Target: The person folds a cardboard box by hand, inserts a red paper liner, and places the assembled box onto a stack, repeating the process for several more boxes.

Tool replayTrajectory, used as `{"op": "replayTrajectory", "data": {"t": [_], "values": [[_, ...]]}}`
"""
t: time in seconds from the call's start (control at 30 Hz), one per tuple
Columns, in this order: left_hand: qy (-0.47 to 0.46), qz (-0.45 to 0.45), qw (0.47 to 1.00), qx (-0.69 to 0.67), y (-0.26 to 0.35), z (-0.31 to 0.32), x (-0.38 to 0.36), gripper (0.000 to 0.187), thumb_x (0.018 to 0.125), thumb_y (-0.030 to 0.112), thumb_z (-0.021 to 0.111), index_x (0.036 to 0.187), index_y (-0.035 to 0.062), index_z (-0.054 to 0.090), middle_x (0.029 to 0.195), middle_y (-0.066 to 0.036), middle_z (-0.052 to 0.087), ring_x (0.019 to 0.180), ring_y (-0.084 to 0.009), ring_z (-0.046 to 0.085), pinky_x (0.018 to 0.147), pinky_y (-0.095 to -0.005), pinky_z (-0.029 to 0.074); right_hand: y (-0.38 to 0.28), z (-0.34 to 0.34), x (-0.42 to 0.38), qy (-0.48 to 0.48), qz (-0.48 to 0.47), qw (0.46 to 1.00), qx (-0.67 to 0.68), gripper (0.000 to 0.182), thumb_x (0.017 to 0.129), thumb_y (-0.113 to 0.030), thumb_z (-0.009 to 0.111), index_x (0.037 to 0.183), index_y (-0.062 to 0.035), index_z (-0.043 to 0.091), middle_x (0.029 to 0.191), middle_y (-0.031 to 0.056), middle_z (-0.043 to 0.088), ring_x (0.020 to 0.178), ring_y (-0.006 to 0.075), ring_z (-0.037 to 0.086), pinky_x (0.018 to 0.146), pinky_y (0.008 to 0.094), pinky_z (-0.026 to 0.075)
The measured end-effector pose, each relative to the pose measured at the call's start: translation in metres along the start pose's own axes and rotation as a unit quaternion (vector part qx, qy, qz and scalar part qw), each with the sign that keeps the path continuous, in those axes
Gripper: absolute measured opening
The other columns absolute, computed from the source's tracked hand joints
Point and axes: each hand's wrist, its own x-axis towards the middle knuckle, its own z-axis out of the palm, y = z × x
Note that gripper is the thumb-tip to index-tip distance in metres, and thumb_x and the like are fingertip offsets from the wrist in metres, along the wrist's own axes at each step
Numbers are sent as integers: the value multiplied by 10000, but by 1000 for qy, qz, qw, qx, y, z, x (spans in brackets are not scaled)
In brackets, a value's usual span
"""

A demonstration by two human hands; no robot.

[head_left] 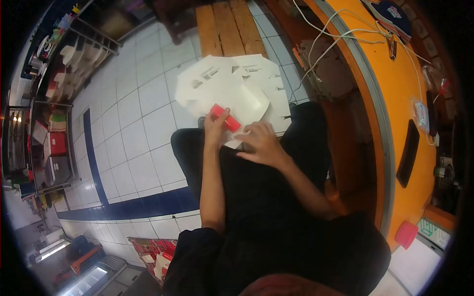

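Dark trousers [266, 197] fill the near view, and on the lap rest both hands. Left hand [216, 129] pinches a small red card [225, 118], its fingers closed around the lower end while the rest sticks out past the fingertips. Right hand [260, 143] lies flat, fingers loosely spread and pressing on white flat cardboard sheets [232, 89] that fan out beyond both hands over the knees. Farther beyond the fingertips runs a wooden bench [229, 24] on white floor tiles [138, 123]; right of the right hand stands an orange counter [400, 98] with white cables [335, 37].
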Motion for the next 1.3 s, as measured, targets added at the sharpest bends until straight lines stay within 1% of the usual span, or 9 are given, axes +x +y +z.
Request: {"op": "replayTrajectory", "data": {"t": [0.17, 0.27, 0.5, 0.6, 0.7, 0.77, 0.93, 1.13, 1.3], "values": [[-7, 11, 1000, 20, 4, 14, -12, 512, 873, 215, 836, 1219, -20, 543, 1097, -105, 607, 898, -189, 661, 721, -345, 594, 1, 44, -6, 45, 14, 999, 18, 145, 861, -133, 760, 946, -69, 663, 949, 76, 640, 948, 288, 617, 866, 425, 479], [-27, 36, 999, -28, 2, 23, -19, 475, 873, 218, 837, 1171, -16, 550, 1019, -89, 627, 877, -185, 672, 703, -328, 598, -1, 50, -5, 177, 262, 944, 96, 141, 900, -118, 733, 912, -26, 627, 867, 140, 637, 818, 343, 610, 729, 441, 480], [-102, 40, 989, 97, -12, 23, -13, 463, 862, 224, 849, 1131, -9, 553, 988, -100, 637, 870, -173, 675, 682, -329, 588, 16, 53, 1, 130, 274, 952, 41, 135, 885, -113, 746, 923, -34, 643, 868, 141, 631, 793, 340, 591, 727, 431, 485], [-111, 66, 988, 78, -28, 15, 0, 452, 920, 353, 780, 1132, 20, 559, 1025, -122, 657, 876, -184, 680, 691, -328, 573, 20, 53, 0, 168, 223, 960, -19, 190, 854, -152, 805, 939, -32, 684, 836, 100, 638, 800, 270, 628, 713, 379, 525], [-160, -63, 984, -42, -26, 5, 9, 586, 988, 539, 623, 1282, 39, 540, 1130, -89, 619, 937, -199, 655, 848, -361, 562, 26, 59, -6, 103, 292, 944, 117, 196, 870, -172, 808, 979, -38, 714, 878, 95, 674, 822, 220, 669, 730, 338, 553], [-31, -43, 992, -116, 11, 18, -17, 666, 1011, 605, 522, 1363, 40, 510, 1100, -91, 622, 913, -200, 645, 875, -384, 548, 26, 64, -4, 57, 343, 912, 216, 171, 899, -176, 768, 981, -45, 695, 858, 130, 690, 799, 284, 706, 699, 390, 553], [57, 19, 998, -4, -15, -20, 20, 410, 992, 383, 675, 1113, -8, 684, 918, -64, 659, 722, -155, 604, 643, -295, 563, 21, 65, 1, -5, 399, 889, 223, 243, 917, -176, 750, 1092, -23, 678, 896, 118, 738, 781, 232, 733, 713, 360, 563], [106, 169, 951, 235, -15, -21, 11, 302, 938, 270, 703, 896, -24, 757, 722, -77, 701, 661, -135, 640, 645, -283, 509, 34, 94, -2, -30, 374, 920, 111, 258, 923, -217, 706, 1123, -56, 688, 956, 161, 741, 843, 319, 725, 751, 409, 555], [116, 163, 959, 199, -57, -30, 26, 273, 909, 210, 745, 991, -50, 750, 850, -140, 745, 753, -195, 707, 679, -316, 551, 42, 104, 2, -20, 376, 916, 137, 333, 927, -195, 668, 1239, -82, 688, 1001, 190, 728, 950, 373, 694, 822, 433, 543]]}}
